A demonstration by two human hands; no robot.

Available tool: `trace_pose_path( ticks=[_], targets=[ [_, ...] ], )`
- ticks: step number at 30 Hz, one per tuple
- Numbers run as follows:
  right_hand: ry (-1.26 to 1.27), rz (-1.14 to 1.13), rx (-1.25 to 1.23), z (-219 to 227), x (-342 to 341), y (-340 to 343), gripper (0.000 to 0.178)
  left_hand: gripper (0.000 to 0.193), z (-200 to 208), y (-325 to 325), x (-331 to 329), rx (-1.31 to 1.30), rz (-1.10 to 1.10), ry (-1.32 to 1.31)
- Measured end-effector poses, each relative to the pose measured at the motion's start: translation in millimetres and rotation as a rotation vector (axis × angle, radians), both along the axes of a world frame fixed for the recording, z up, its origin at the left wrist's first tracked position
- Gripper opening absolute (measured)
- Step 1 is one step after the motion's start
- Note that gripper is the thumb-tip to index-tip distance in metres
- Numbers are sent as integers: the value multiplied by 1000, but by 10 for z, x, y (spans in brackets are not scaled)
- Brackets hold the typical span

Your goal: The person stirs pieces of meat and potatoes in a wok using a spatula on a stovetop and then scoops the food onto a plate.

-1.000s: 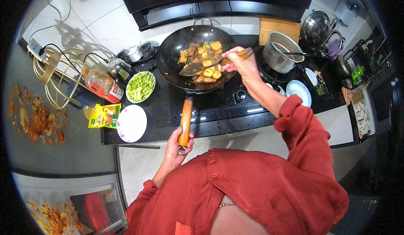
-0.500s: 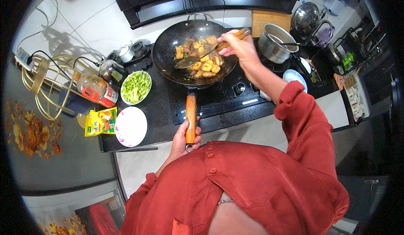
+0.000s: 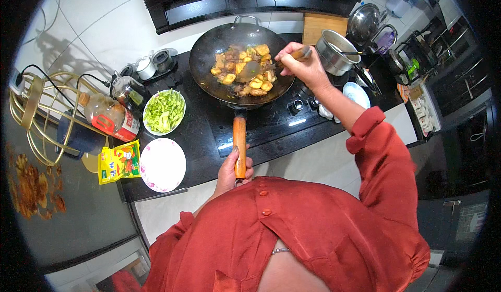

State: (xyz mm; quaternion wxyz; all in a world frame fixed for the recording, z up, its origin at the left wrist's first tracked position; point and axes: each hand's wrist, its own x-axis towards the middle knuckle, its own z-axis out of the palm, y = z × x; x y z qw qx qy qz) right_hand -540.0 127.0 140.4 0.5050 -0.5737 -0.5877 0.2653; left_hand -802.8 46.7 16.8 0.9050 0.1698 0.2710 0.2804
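A dark wok (image 3: 209, 85) sits on the black stove, its wooden handle pointing toward me. My left hand (image 3: 228, 171) is wrapped round the lower end of that handle. Inside the wok lie golden-brown chunks of food (image 3: 255, 83) mixed with darker pieces and bits of green. Closed round the wooden grip of a spatula (image 3: 249, 71), my right hand (image 3: 307, 67) is over the wok's right rim. The spatula's metal blade rests among the food near the wok's middle.
Left of the wok stand a bowl of chopped green vegetables (image 3: 164, 113), a white plate (image 3: 163, 165), a yellow packet (image 3: 119, 161) and a red-labelled plastic bottle (image 3: 109, 115). To the right are a metal pot (image 3: 334, 57) and a pale blue bowl (image 3: 357, 94).
The spatula blade has moved right and away from me through the food, and my right hand has shifted slightly. Some chunks lie differently. My left hand keeps its hold on the wok handle.
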Motion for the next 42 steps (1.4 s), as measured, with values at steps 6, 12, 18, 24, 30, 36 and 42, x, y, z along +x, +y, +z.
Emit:
trace_pose_path(
  ticks=[6,12,18,24,30,36,42],
  targets=[
    [-83,-96,66,374,-80,-82,17,40,-34,32,-76,21,6,9],
    [277,-188,13,18,-128,-128,14,40,19,16,-71,-17,8,27],
    [258,-109,24,-208,-150,-30,12,41,-16,20,-63,29,7,12],
    [113,-139,108,-36,-223,26,12,42,-57,39,-65,22,-10,0],
    [265,-243,112,199,-185,-176,14,42,14,12,-79,14,1,39],
    [363,-203,-32,-175,-156,-173,16,42,20,21,-68,41,-11,81],
    [388,-241,30,-77,-113,16,15,41,16,35,-58,10,-8,33]
  ],
)
